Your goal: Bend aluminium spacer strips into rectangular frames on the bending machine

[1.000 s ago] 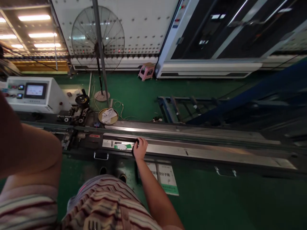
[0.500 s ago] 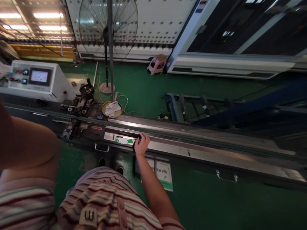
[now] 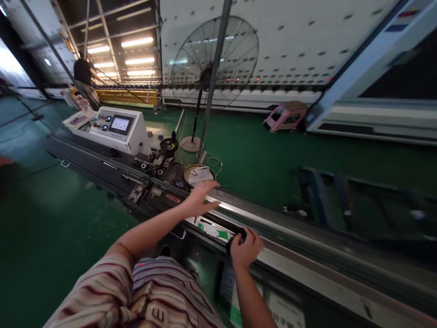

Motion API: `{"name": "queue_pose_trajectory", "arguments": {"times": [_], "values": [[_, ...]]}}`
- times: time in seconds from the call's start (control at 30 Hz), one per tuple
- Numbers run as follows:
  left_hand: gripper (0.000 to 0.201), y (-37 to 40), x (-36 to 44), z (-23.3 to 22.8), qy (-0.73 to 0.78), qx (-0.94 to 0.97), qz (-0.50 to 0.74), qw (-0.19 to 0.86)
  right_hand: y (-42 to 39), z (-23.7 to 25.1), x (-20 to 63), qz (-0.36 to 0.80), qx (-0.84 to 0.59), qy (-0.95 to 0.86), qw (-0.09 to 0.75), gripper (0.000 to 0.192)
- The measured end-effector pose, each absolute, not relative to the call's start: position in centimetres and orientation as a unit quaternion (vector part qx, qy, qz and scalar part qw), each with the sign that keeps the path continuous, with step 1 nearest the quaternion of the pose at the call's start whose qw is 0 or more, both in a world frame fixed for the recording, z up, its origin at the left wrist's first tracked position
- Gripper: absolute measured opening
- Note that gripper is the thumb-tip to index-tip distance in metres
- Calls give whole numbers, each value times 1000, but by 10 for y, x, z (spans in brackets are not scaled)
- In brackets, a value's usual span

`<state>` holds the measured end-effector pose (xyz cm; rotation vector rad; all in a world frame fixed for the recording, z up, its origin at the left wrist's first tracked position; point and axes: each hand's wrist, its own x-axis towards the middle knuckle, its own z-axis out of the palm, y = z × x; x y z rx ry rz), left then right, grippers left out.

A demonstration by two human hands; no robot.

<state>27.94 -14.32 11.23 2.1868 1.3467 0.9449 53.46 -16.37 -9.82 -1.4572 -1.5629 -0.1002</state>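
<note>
My right hand [image 3: 247,248] is curled round a black rounded object [image 3: 234,244] on the near metal strip of the long machine bed; its exact kind is hard to make out. Left of it lies a crumpled white and green wrapper [image 3: 213,230] in the narrow tray. My left hand [image 3: 200,200] hovers over the bed, thumb and fingers spread, holding nothing. Just beyond it is a round yellowish pan [image 3: 187,173] with a white cloth [image 3: 200,175] in it.
A white control box [image 3: 134,132] with a lit screen, a black handwheel [image 3: 169,145] and metal guide parts [image 3: 159,164] stand leftward. Behind are a standing fan [image 3: 206,77], a pink stool [image 3: 288,116] and blue racks [image 3: 317,191]. At far left stands another person [image 3: 83,73].
My left arm has swung down and forward, bringing the open hand over the bed. The view has turned left. My right hand stays at the black object.
</note>
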Motion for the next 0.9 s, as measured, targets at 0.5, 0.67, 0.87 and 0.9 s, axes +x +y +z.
{"name": "queue_pose_trajectory", "arguments": {"times": [0.5,0.67,0.87,0.9], "values": [[63,-134,318,-13,538,835,111,23,-164,-86,529,-36,-596,-633,492,33],[64,-127,324,-19,549,825,134,10,-163,-87,530,-49,-597,-640,482,34],[55,-100,323,-14,563,811,157,22,-162,-88,530,-65,-592,-645,478,33],[53,-98,322,-14,567,808,160,21,-162,-88,530,-65,-592,-645,478,33]]}}
